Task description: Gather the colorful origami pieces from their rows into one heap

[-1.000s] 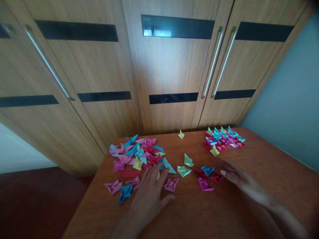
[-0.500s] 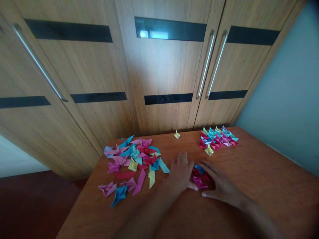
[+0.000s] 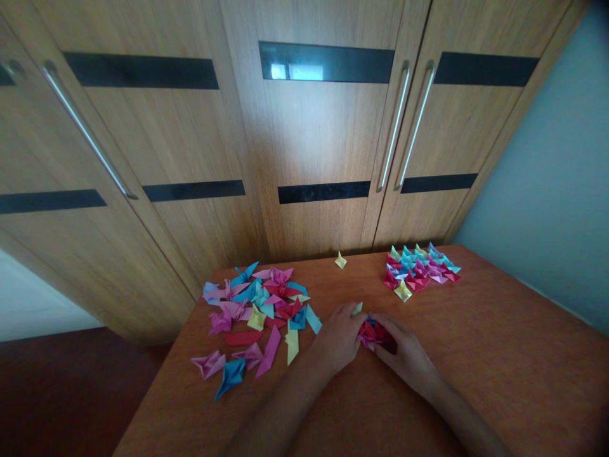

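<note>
Small origami pieces (image 3: 373, 332) in red, blue and magenta are gathered in a bunch on the table between my two hands. My left hand (image 3: 339, 336) presses on the bunch from the left with its fingers curled. From the right, my right hand (image 3: 406, 352) closes round the same pieces, thumb at the near side and fingers at the far side. A pale green paper piece (image 3: 357, 309) pokes out beyond my left fingers; whether that hand touches it I cannot tell. My palms and fingers hide part of the bunch.
Many loose origami cranes (image 3: 259, 295) in pink, blue, red and yellow lie on the left of the wooden table (image 3: 333, 419). Neat rows of folded pieces (image 3: 419, 266) stand at the back right. One yellow piece (image 3: 340, 260) sits near the wardrobe (image 3: 314, 139).
Both hands have drawn closer together and closed round the red, blue and magenta pieces, squeezing them into a tighter bunch. The view has shifted slightly.
</note>
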A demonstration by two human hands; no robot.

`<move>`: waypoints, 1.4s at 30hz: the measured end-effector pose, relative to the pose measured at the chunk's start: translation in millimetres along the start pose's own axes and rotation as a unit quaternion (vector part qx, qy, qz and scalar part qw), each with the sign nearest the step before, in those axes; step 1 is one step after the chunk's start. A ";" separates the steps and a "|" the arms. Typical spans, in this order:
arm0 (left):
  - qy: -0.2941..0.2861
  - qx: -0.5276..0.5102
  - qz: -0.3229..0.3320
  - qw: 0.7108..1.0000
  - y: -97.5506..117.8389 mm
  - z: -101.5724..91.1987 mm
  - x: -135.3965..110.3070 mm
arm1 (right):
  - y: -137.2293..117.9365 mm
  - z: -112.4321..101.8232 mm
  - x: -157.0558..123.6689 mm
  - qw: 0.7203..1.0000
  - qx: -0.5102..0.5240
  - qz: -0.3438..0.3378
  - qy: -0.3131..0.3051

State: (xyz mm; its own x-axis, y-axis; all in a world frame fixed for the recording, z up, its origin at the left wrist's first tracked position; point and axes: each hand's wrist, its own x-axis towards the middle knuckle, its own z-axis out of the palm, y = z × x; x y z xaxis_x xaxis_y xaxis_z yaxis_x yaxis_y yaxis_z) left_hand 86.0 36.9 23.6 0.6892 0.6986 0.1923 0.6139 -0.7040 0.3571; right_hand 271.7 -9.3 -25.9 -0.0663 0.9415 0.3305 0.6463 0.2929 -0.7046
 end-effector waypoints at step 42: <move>0.258 0.128 -0.169 0.943 -100.7 -72.6 -154.1 | 14.9 57.0 152.0 0.988 -0.143 0.022 0.055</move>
State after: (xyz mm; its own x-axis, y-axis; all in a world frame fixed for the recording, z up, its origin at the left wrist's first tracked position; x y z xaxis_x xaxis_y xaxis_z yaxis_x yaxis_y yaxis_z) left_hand -110.0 9.4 24.4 0.1994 0.8110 0.5501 0.8827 -0.3924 0.2585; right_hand 227.9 147.7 -22.0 0.0397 0.9234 0.3818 0.8356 0.1789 -0.5195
